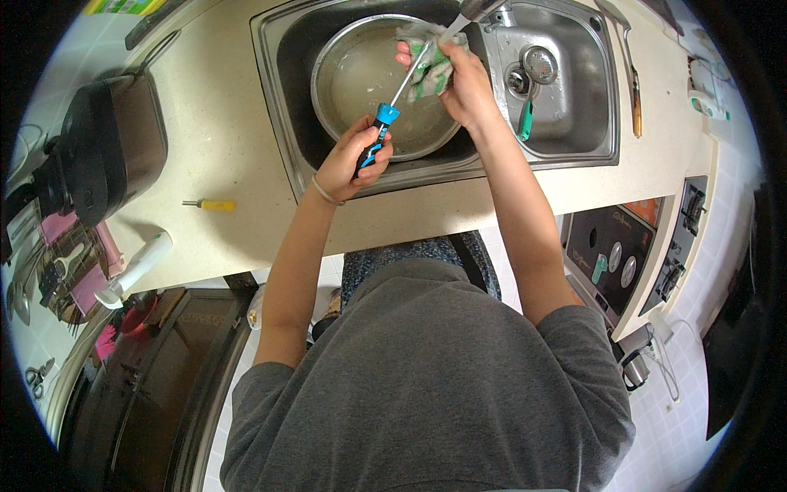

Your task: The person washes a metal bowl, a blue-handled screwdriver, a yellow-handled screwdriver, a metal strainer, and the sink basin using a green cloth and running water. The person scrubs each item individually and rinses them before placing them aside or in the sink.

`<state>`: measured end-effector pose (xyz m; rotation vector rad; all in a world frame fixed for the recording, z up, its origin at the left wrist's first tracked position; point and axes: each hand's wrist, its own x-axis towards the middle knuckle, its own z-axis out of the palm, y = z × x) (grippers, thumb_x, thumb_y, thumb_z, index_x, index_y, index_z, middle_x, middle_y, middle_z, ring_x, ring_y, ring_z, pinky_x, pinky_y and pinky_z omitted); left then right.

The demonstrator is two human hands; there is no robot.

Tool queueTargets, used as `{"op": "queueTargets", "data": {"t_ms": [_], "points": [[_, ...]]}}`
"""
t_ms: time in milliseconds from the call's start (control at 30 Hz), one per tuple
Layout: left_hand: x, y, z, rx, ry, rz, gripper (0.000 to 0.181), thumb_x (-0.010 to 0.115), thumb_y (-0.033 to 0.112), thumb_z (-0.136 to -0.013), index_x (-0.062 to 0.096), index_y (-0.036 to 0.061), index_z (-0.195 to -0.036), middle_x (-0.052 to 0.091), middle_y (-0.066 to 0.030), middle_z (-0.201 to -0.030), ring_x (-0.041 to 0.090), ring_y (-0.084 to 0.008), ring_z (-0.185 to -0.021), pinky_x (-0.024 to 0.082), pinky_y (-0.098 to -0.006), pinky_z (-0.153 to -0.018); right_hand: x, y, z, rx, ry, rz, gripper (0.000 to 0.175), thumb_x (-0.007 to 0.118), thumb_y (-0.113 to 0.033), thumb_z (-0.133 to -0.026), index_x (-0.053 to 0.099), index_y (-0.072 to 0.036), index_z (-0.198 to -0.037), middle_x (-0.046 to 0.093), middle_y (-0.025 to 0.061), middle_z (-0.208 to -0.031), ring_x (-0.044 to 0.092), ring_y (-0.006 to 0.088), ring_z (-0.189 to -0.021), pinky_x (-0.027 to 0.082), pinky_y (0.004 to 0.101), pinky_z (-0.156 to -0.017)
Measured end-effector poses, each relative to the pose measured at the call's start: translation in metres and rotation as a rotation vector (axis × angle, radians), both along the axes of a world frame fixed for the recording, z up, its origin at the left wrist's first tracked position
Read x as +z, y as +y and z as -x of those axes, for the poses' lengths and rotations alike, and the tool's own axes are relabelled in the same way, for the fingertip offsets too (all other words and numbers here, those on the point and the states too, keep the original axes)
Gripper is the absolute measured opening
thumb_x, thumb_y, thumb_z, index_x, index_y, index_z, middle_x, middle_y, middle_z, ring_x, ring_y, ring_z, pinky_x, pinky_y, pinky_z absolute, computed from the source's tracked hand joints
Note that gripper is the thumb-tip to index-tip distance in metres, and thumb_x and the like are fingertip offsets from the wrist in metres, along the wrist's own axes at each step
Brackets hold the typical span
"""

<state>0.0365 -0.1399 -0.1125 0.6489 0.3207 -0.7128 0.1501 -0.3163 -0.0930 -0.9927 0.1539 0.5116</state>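
My left hand (356, 157) grips the blue and black handle of a screwdriver (382, 126), whose metal shaft points up to the right. A wet white and green cloth (430, 71) is in my right hand (470, 83), close against the shaft's far end. Water runs from the faucet (479, 8) onto the cloth. Beneath both hands a large round metal basin (318, 92) of cloudy water stands in the left sink bowl (295, 67). Some fingertips showing at the cloth's left edge appear to belong to my right hand.
A yellow-handled screwdriver (212, 205) lies on the counter (246, 237) to the left, near a black appliance (117, 147). In the right sink bowl (584, 98) rests a strainer with a green handle (526, 121). A wooden-handled utensil (636, 101) lies right of the sink.
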Motion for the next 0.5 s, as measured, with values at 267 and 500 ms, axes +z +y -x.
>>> {"op": "queueTargets", "data": {"t_ms": [267, 500], "points": [[-0.007, 0.003, 0.0, -0.004, 0.046, 0.158, 0.021, 0.038, 0.026, -0.093, 0.046, 0.0065, -0.097, 0.042, -0.0014, -0.067, 0.029, -0.0037, -0.039, 0.024, -0.0172, -0.033, -0.003, -0.002, 0.0, 0.08, -0.172, 0.088, 0.03, 0.037, -0.012, -0.091, 0.048, 0.009, -0.11, 0.059, 0.02, -0.106, 0.062, 0.0238, -0.093, 0.05, 0.0317, -0.08], [-0.001, 0.002, -0.003, -0.083, -0.013, -0.128, 0.018, 0.038, 0.024, -0.094, 0.046, 0.0084, -0.096, 0.042, -0.0017, -0.066, 0.03, -0.0044, -0.04, 0.024, -0.0176, -0.034, -0.037, -0.005, 0.0, -0.019, -0.199, 0.239, 0.025, 0.04, -0.01, -0.091, 0.045, 0.006, -0.109, 0.063, 0.0176, -0.094, 0.063, 0.0215, -0.085, 0.05, 0.0288, -0.074]]}}
